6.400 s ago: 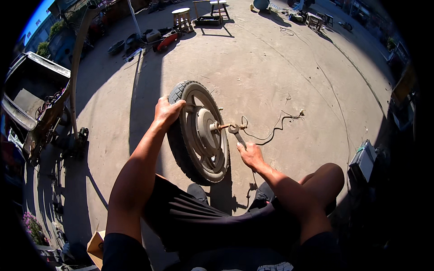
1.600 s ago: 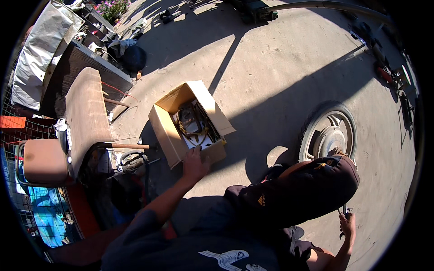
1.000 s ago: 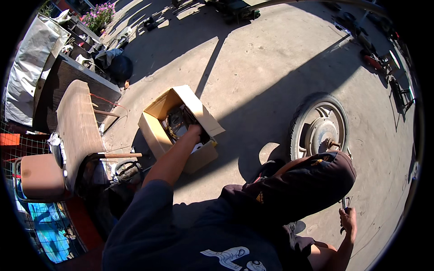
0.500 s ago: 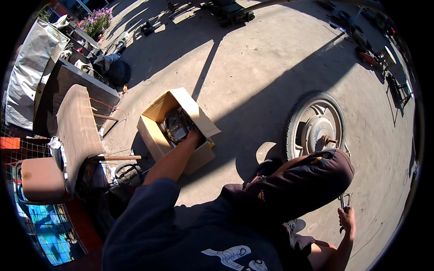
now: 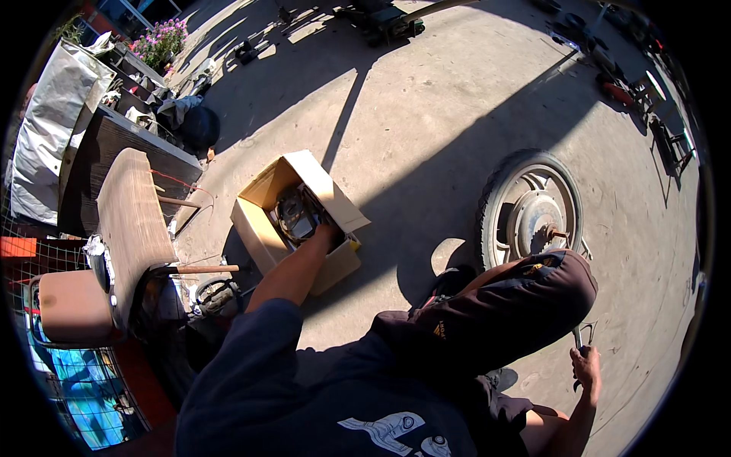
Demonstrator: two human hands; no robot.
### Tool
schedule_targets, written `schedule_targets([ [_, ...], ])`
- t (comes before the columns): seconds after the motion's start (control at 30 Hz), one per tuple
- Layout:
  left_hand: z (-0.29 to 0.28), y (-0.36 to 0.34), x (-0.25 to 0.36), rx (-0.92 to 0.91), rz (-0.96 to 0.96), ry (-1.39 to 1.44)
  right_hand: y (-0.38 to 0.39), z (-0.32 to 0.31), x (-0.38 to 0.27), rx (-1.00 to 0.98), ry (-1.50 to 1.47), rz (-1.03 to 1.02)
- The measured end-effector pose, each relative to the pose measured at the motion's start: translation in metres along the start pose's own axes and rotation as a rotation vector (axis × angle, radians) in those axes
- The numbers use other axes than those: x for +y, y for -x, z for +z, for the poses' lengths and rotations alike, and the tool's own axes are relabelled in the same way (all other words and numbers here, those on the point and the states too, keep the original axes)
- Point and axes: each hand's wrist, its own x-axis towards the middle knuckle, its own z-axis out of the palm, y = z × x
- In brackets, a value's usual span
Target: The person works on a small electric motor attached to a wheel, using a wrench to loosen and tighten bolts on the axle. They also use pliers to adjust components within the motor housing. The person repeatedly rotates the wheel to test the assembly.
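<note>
My left hand [image 5: 326,233] reaches down into an open cardboard box [image 5: 263,242]. Its fingers disappear in the shadow there, so I cannot see whether they hold anything. Inside the box lie coiled cable [image 5: 289,215] and other jumbled parts that I cannot make out. Out to the right of my knee, my right hand [image 5: 585,367] is closed around a wrench [image 5: 578,338], its silver end pointing up and a dark end showing below the fist. Beyond my knee a spoked wheel with a black tyre and a large hub [image 5: 531,217] lies on the concrete.
To the left stand a wooden-topped seat or bench [image 5: 131,209] and a brown padded stool [image 5: 75,306], beside wire mesh. Farther back are a white sheet [image 5: 52,137], assorted clutter and pink flowers [image 5: 161,42]. More equipment stands along the far right edge.
My left hand has shifted slightly within the box. The right hand keeps its grip on the wrench, which has tilted a little. The box and wheel stay in place.
</note>
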Motion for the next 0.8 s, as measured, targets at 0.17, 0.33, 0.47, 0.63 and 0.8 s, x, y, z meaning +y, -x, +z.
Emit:
schedule_targets([
  [0.17,-0.010,0.001,0.023,-0.114,0.205,-0.895,-0.003,-0.002,-0.005,-0.018,0.015,0.012],
  [0.33,-0.008,0.021,0.044,-0.145,0.117,-0.847,0.006,-0.005,-0.016,-0.024,0.004,0.051],
  [0.47,-0.012,0.042,0.058,-0.198,0.188,-0.628,0.005,-0.005,-0.020,-0.041,0.001,0.055],
  [0.63,0.000,0.099,0.023,0.016,0.528,-1.085,0.003,-0.004,-0.006,-0.037,0.042,0.047],
  [0.8,-0.001,0.108,0.039,0.006,0.587,-1.284,0.008,-0.006,-0.022,-0.028,0.011,0.060],
])
